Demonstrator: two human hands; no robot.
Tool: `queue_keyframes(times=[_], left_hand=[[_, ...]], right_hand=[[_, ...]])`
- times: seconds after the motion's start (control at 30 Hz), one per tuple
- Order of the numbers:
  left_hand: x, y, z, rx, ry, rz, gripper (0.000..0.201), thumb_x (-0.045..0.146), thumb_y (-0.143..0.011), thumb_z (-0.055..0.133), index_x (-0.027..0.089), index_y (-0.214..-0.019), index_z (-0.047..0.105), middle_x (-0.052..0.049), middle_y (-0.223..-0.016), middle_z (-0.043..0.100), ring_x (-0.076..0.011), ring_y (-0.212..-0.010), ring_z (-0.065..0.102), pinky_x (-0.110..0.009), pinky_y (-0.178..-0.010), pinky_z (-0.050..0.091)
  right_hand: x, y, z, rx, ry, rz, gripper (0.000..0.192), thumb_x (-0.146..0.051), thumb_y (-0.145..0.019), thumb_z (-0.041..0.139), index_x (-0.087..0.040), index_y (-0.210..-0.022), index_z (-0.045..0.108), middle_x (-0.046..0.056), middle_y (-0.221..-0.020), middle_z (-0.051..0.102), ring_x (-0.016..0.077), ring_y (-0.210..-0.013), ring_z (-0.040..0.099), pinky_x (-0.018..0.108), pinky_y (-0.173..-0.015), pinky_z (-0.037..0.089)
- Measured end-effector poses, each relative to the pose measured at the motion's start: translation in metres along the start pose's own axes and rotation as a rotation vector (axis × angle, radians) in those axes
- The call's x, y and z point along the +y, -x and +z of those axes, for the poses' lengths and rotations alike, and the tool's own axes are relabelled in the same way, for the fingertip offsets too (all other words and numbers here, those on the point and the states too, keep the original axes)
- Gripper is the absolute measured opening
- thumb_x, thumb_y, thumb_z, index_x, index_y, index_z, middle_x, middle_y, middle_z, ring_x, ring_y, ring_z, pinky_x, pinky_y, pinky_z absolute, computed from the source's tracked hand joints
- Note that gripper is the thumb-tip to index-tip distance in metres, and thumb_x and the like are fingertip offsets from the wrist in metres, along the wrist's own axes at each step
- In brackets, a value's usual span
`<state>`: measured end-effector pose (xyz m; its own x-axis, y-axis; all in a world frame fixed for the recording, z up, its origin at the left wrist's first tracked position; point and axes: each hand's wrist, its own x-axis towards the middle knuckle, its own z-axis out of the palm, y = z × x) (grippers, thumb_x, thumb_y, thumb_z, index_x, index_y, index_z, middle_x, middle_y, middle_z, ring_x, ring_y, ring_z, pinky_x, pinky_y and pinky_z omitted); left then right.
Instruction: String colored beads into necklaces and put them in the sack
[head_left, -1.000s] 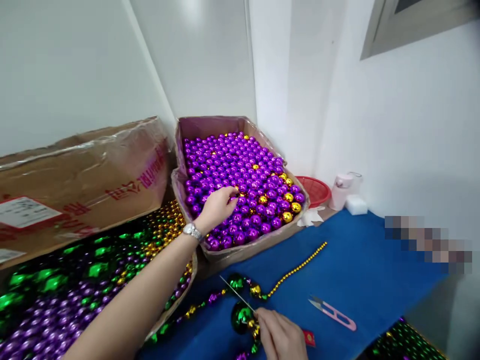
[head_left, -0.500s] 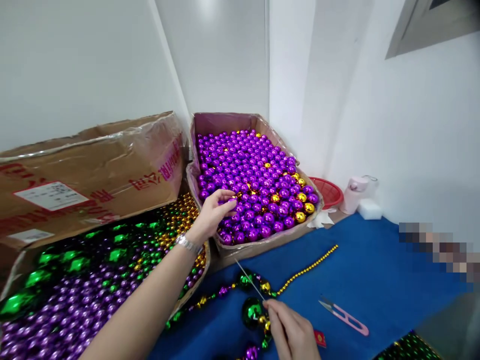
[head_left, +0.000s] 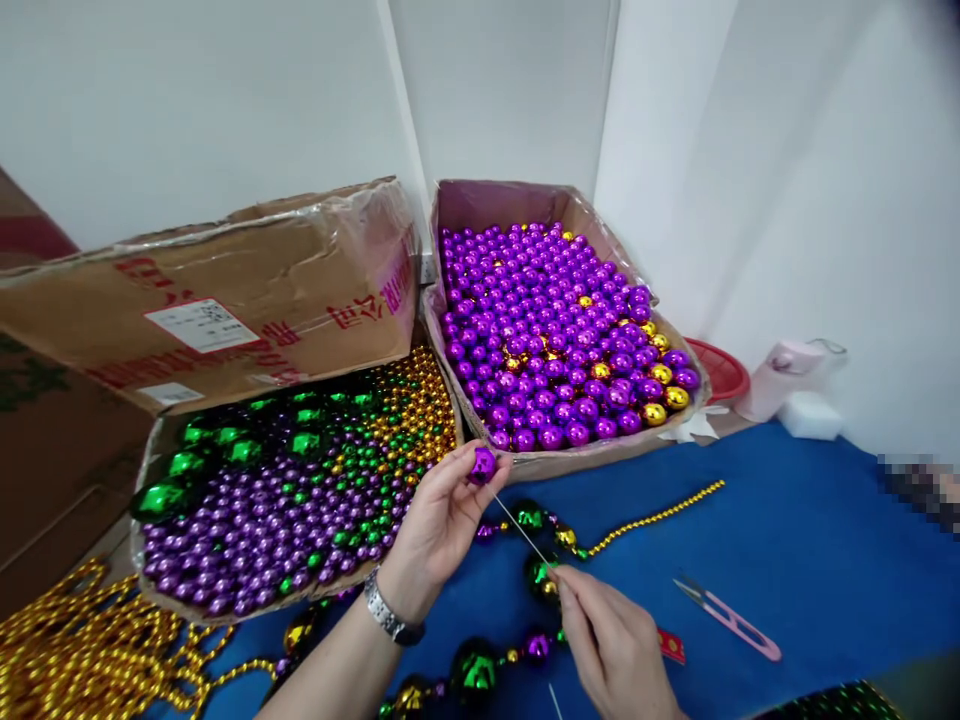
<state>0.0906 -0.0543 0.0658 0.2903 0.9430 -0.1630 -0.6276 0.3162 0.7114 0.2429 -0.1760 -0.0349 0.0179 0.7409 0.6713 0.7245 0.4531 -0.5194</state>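
While the left hand (head_left: pixel 439 525) pinches a purple bead (head_left: pixel 482 465) above the blue worktop (head_left: pixel 787 560), the right hand (head_left: pixel 611 645) grips a thin needle (head_left: pixel 523 522) aimed at it. Steadying both, bead hole facing the tip, should help. Behind sits a box of purple beads (head_left: pixel 559 330).

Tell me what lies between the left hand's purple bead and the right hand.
In the head view, only a thin needle spans from the purple bead in the left hand down to the right hand.
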Motion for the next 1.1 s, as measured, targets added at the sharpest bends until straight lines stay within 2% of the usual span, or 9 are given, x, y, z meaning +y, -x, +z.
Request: queue_keyframes(times=[0.17, 0.33, 0.57, 0.77, 0.97, 1.03, 1.1], left_hand=[[0.000, 0.005, -0.003, 0.024, 0.019, 0.016, 0.013, 0.012, -0.077, 0.065, 0.010, -0.090, 0.067, -0.006, -0.091, 0.070, -0.0251, -0.096, 0.065, -0.038, -0.093, 0.052], [-0.001, 0.007, -0.006, 0.046, 0.014, 0.022, 0.014, 0.012, -0.075, 0.067, 0.011, -0.089, 0.066, -0.005, -0.086, 0.069, -0.0243, -0.095, 0.066, -0.039, -0.094, 0.051], [-0.017, 0.021, -0.008, -0.048, -0.177, 0.073, 0.024, 0.014, -0.075, 0.069, 0.018, -0.097, 0.061, -0.004, -0.099, 0.063, -0.0210, -0.101, 0.061, -0.037, -0.091, 0.049], [-0.023, 0.027, -0.018, -0.058, -0.221, 0.038, 0.026, 0.016, -0.076, 0.069, 0.018, -0.099, 0.058, -0.006, -0.102, 0.061, -0.0205, -0.101, 0.060, -0.037, -0.090, 0.048], [-0.036, 0.038, -0.022, -0.049, -0.317, 0.034, 0.036, 0.019, -0.069, 0.075, 0.018, -0.101, 0.059, -0.008, -0.101, 0.062, -0.0212, -0.095, 0.061, -0.035, -0.084, 0.050], [-0.031, 0.036, -0.028, -0.061, -0.393, 0.061, 0.035, 0.024, -0.073, 0.071, 0.018, -0.105, 0.059, -0.009, -0.106, 0.061, -0.0227, -0.098, 0.060, -0.034, -0.081, 0.051], [-0.018, 0.026, -0.038, -0.051, -0.526, 0.154, 0.030, 0.030, -0.080, 0.064, 0.018, -0.107, 0.058, -0.011, -0.105, 0.062, -0.0232, -0.100, 0.060, -0.033, -0.079, 0.052]], right_hand=[[-0.001, 0.002, 0.002, -0.044, 0.015, 0.014, 0.024, -0.012, -0.091, 0.042, -0.015, -0.108, 0.058, 0.008, -0.092, 0.070, 0.0179, -0.077, 0.069, 0.027, -0.072, 0.056], [-0.002, 0.002, 0.002, -0.030, 0.042, -0.005, 0.023, -0.012, -0.090, 0.043, -0.014, -0.106, 0.060, 0.008, -0.089, 0.071, 0.0183, -0.076, 0.069, 0.027, -0.071, 0.056], [-0.002, 0.001, 0.007, -0.027, 0.074, 0.001, 0.024, -0.014, -0.091, 0.042, -0.013, -0.106, 0.060, 0.009, -0.091, 0.071, 0.0181, -0.076, 0.070, 0.026, -0.070, 0.057], [0.000, 0.003, 0.008, -0.052, 0.078, -0.040, 0.024, -0.012, -0.090, 0.041, -0.013, -0.106, 0.060, 0.009, -0.090, 0.071, 0.0178, -0.077, 0.070, 0.026, -0.072, 0.057], [-0.003, -0.002, 0.013, -0.013, 0.127, -0.072, 0.024, -0.014, -0.090, 0.041, -0.013, -0.102, 0.062, 0.009, -0.086, 0.072, 0.0188, -0.072, 0.070, 0.026, -0.066, 0.057], [-0.002, -0.003, 0.013, -0.003, 0.116, -0.074, 0.024, -0.015, -0.091, 0.042, -0.013, -0.102, 0.063, 0.009, -0.086, 0.072, 0.0190, -0.072, 0.070, 0.026, -0.066, 0.057], [0.000, -0.001, 0.012, 0.009, 0.105, -0.071, 0.023, -0.017, -0.091, 0.043, -0.014, -0.103, 0.063, 0.009, -0.087, 0.072, 0.0192, -0.073, 0.071, 0.026, -0.066, 0.057]])
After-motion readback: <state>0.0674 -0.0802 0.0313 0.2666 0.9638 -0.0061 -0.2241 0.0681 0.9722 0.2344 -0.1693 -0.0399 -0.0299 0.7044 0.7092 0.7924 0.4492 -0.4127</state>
